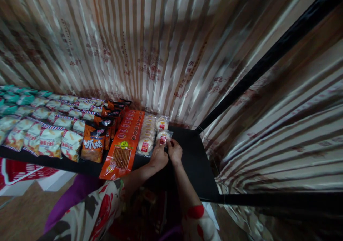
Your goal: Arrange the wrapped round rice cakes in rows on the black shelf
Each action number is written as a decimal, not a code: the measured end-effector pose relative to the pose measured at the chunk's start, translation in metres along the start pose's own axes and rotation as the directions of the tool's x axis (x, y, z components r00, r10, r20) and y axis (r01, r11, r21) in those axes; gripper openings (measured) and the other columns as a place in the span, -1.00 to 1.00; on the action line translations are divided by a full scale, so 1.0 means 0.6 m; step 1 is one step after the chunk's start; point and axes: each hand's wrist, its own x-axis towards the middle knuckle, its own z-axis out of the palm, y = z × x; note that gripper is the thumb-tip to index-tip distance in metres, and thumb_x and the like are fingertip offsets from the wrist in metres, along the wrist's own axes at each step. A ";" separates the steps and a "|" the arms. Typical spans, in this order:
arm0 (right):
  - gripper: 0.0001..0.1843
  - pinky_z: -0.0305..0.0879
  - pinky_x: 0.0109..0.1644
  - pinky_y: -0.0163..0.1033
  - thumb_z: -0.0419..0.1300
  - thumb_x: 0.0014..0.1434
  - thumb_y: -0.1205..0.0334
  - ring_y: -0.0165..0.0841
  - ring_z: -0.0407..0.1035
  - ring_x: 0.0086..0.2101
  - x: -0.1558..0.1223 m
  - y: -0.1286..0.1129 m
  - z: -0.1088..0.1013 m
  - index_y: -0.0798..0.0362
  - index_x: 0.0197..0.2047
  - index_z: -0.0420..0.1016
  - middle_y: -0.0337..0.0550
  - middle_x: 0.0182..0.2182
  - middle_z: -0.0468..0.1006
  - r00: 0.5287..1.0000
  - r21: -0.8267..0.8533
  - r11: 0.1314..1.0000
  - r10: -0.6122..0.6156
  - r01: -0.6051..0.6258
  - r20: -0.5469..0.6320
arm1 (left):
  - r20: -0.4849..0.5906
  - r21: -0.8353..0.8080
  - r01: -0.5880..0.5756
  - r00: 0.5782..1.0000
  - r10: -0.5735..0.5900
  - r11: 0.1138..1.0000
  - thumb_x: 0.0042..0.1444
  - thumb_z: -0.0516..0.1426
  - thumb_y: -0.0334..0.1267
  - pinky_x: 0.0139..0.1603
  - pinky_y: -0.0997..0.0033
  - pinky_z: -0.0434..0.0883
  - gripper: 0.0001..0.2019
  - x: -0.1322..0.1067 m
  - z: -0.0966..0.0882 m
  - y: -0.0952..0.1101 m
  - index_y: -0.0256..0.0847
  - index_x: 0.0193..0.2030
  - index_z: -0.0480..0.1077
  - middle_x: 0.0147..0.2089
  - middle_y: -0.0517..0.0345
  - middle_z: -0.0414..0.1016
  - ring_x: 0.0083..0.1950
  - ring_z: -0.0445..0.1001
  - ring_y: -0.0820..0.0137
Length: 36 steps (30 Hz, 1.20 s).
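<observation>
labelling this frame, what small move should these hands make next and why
Perhaps line up the rightmost front snack packet with the matching packet behind it, since the left hand and right hand are both at its near edge.

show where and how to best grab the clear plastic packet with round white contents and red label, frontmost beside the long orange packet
Probably pinch the clear plastic packet by its near edge, coming from the front. That edge looks flatter than the bulging middle, while the long orange packet crowds its left side and similar clear packets lie behind and right.
</observation>
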 end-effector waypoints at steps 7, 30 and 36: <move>-0.58 0.25 -0.22 -0.28 -0.01 0.10 -0.02 -0.32 0.41 -0.33 0.024 -0.001 0.008 0.06 -0.19 0.53 -0.11 -0.32 0.56 1.000 -0.010 1.000 -0.028 0.028 -0.007 | -0.017 -0.014 -0.002 1.000 0.001 1.000 -0.05 0.00 -0.57 0.33 0.32 0.07 -0.43 0.023 0.001 0.001 -0.30 0.17 0.26 0.31 -0.08 0.10 0.30 0.13 0.22; -0.61 0.25 -0.21 -0.31 0.01 0.13 0.02 -0.33 0.42 -0.28 0.064 -0.009 0.028 0.05 -0.16 0.52 -0.09 -0.26 0.56 0.999 -0.039 0.998 -0.043 0.043 0.009 | -0.024 0.012 0.003 1.000 -0.003 1.000 -0.04 -0.02 -0.57 0.30 0.28 0.12 -0.44 0.054 0.001 -0.002 -0.32 0.17 0.25 0.28 -0.11 0.15 0.29 0.15 0.22; -0.62 0.24 -0.18 -0.30 0.01 0.14 0.05 -0.33 0.41 -0.27 0.064 -0.010 0.031 0.09 -0.13 0.50 -0.06 -0.24 0.54 0.999 -0.051 0.997 -0.053 0.052 -0.008 | -0.017 0.041 -0.002 1.000 0.002 0.999 -0.03 -0.02 -0.58 0.30 0.26 0.13 -0.44 0.054 -0.002 0.003 -0.38 0.19 0.23 0.27 -0.18 0.17 0.30 0.13 0.21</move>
